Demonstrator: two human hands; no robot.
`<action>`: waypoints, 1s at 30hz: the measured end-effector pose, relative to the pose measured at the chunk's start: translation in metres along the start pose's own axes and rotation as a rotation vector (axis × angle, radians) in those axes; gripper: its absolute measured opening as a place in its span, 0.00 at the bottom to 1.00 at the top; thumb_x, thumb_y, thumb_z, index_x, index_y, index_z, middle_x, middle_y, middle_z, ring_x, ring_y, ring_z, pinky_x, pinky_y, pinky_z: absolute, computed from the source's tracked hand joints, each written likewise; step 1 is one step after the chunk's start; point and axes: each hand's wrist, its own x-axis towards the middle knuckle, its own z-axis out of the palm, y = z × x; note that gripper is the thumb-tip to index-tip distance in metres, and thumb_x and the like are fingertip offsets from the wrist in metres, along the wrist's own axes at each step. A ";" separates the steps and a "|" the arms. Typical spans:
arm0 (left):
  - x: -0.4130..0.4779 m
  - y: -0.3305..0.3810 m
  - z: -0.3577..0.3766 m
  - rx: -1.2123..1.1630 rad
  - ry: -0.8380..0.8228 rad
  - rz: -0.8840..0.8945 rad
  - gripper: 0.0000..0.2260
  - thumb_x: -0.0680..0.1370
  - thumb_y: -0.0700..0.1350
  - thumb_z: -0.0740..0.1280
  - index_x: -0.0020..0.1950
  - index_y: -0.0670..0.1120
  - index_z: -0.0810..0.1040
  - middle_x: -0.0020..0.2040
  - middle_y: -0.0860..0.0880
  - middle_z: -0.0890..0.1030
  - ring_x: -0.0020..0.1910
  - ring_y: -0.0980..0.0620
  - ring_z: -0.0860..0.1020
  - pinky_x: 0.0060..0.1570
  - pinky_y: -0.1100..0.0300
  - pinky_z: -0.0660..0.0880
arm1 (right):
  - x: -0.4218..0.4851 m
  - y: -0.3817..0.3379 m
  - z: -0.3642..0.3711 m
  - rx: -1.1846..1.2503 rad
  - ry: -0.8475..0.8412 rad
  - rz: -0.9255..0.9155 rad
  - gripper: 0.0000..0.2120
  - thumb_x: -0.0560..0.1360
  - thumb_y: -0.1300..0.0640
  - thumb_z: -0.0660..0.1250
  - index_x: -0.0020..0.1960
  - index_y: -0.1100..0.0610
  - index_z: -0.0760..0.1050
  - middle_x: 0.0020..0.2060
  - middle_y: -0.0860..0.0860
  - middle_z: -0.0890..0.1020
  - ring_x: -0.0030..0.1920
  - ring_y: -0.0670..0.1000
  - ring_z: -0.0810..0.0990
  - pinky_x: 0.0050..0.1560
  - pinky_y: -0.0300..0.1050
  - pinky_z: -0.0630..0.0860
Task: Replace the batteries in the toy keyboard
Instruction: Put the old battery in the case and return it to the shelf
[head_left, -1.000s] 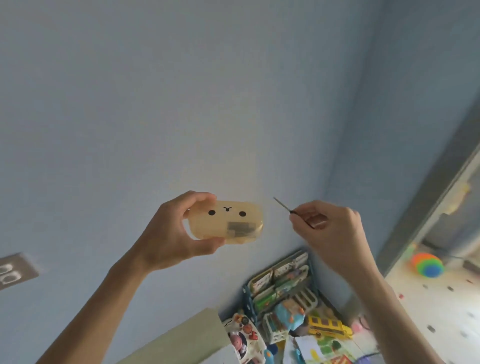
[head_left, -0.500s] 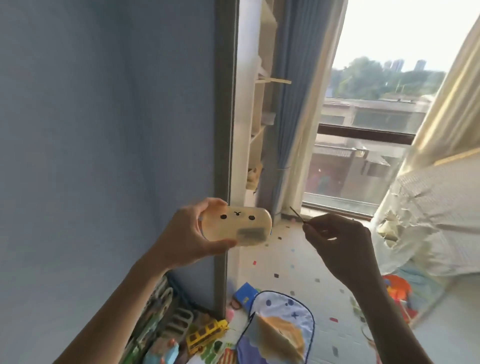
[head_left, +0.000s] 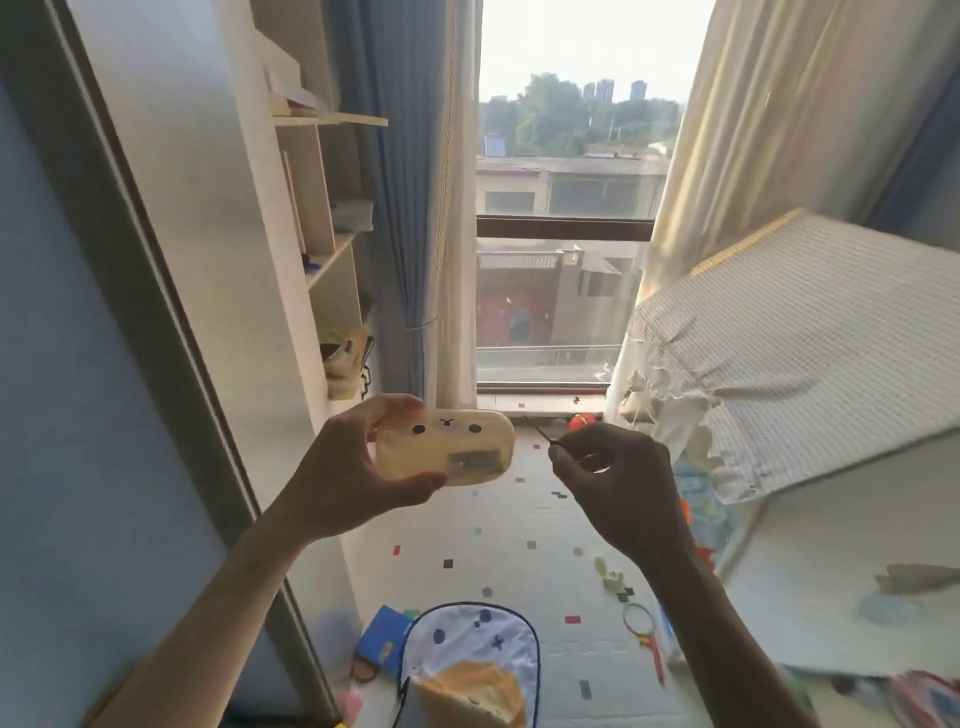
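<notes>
My left hand (head_left: 343, 478) grips a small tan, rounded toy (head_left: 447, 444) by its left end and holds it up at chest height. The toy shows a drawn face with two black eyes, and below it a grey rectangular patch, probably the battery cover. My right hand (head_left: 618, 478) is just right of the toy, a short gap away, fingers pinched on a thin dark screwdriver (head_left: 540, 432) whose tip points up and left toward the toy's right end.
A window (head_left: 561, 291) is straight ahead, with curtains on both sides. A shelf unit (head_left: 332, 234) stands on the left, and a fabric play tent (head_left: 810, 364) on the right. A blue-edged bag (head_left: 467, 660) and small toys lie on the speckled floor mat (head_left: 519, 561).
The view has swung right from the blue wall to the window. Both hands kept their hold and their spacing; the toy and the screwdriver stay apart.
</notes>
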 end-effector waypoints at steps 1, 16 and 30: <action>0.020 -0.011 0.005 -0.010 -0.002 0.008 0.38 0.61 0.67 0.79 0.68 0.56 0.75 0.60 0.58 0.83 0.57 0.56 0.83 0.52 0.66 0.83 | 0.018 0.007 0.008 -0.011 0.007 0.007 0.03 0.74 0.56 0.77 0.41 0.50 0.87 0.36 0.40 0.87 0.36 0.38 0.86 0.42 0.31 0.76; 0.354 -0.167 0.051 -0.098 -0.055 0.087 0.39 0.62 0.62 0.83 0.70 0.50 0.79 0.61 0.55 0.84 0.58 0.58 0.84 0.50 0.55 0.86 | 0.315 0.129 0.095 -0.064 0.072 0.099 0.04 0.73 0.56 0.78 0.40 0.49 0.87 0.34 0.36 0.87 0.36 0.35 0.85 0.39 0.25 0.74; 0.645 -0.285 0.094 -0.022 0.071 0.003 0.40 0.63 0.63 0.81 0.70 0.48 0.78 0.61 0.53 0.84 0.59 0.59 0.82 0.50 0.66 0.82 | 0.651 0.269 0.201 0.074 -0.046 0.012 0.07 0.73 0.59 0.77 0.39 0.50 0.85 0.35 0.36 0.86 0.36 0.37 0.85 0.38 0.26 0.74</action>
